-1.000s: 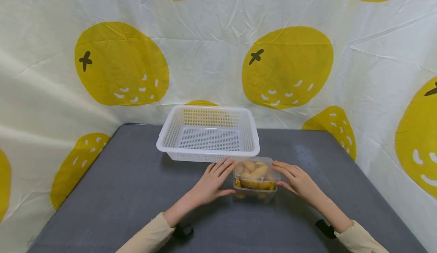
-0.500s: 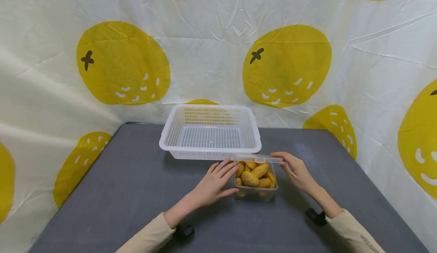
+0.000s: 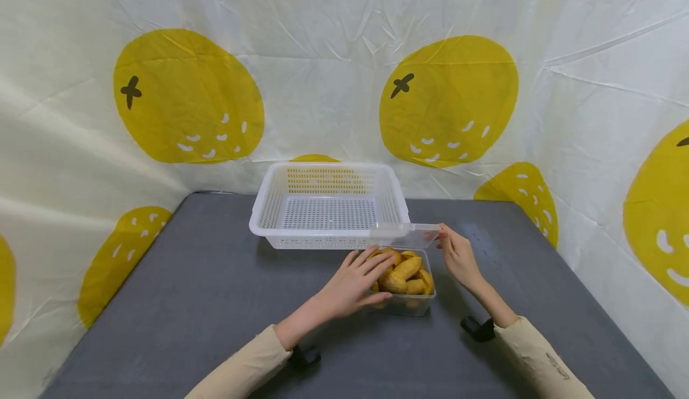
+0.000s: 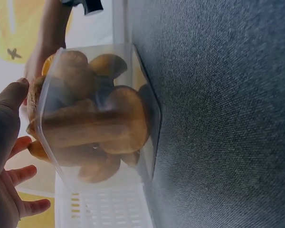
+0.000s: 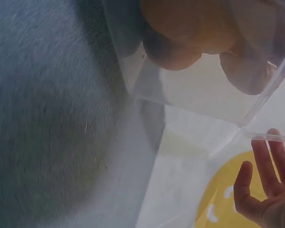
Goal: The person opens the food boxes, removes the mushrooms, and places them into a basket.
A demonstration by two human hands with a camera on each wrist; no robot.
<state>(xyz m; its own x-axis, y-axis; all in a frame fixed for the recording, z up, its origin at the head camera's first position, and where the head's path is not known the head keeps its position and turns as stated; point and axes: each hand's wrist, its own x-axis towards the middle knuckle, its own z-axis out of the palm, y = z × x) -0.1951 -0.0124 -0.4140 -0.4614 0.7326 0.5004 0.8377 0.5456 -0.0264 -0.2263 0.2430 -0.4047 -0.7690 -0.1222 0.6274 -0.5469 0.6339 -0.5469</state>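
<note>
A clear plastic box (image 3: pixel 404 307) stands on the table, filled with yellow-brown, oblong, potato-like pieces (image 3: pixel 407 268). Its clear lid (image 3: pixel 417 238) is off the rim, raised at the far side and tilted, overlapping the basket's front corner in the head view. My right hand (image 3: pixel 462 261) pinches the lid's right edge; in the right wrist view its fingertips meet that edge. My left hand (image 3: pixel 350 285) spreads its straight fingers over the box's left rim and the pieces. Through the box wall (image 4: pixel 99 118), the left wrist view shows the pieces stacked inside.
Behind the box is a white perforated plastic basket (image 3: pixel 328 231) with nothing in it. The dark grey table (image 3: pixel 215 279) reaches back to a white cloth (image 3: pixel 323 100) printed with yellow fruit. Each wrist wears a black strap.
My right hand has lifted the lid from the box and carried it up and away, uncovering the pieces. My left hand has shifted slightly right over the box.
</note>
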